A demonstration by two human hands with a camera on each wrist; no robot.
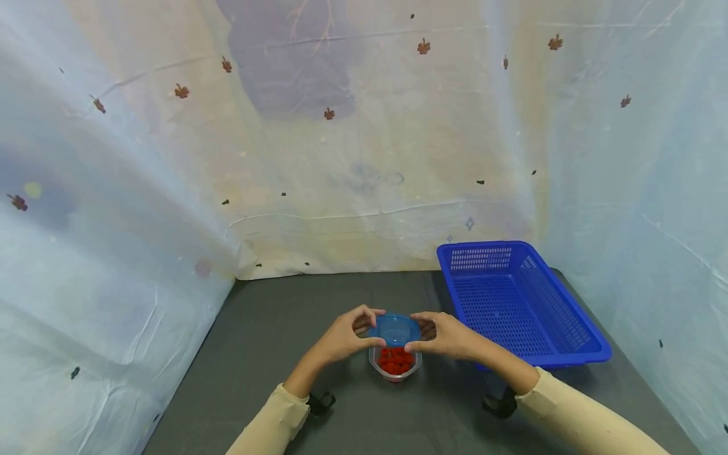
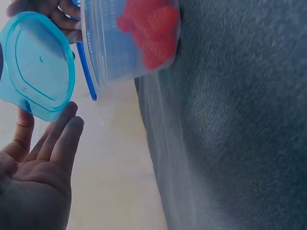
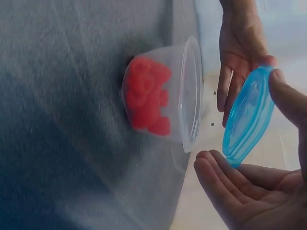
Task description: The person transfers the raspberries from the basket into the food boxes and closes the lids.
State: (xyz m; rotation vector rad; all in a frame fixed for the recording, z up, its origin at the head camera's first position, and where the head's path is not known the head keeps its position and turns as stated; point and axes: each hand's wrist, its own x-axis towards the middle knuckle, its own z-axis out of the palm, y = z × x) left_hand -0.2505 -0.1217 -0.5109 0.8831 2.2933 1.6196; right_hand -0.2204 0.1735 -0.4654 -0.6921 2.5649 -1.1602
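A translucent blue lid hangs above a clear plastic container, apart from its rim. Red raspberries lie in the container, filling its lower part in the right wrist view. My left hand pinches the lid's left edge between thumb and fingers. On the opposite edge, my right hand grips the lid the same way, its thumb on the near side. The lid looks tilted in the right wrist view, with both hands at its edge.
A blue perforated basket stands at the right of the dark grey table. Patterned plastic sheeting encloses the table at the back and both sides. Dark straps circle the wrists.
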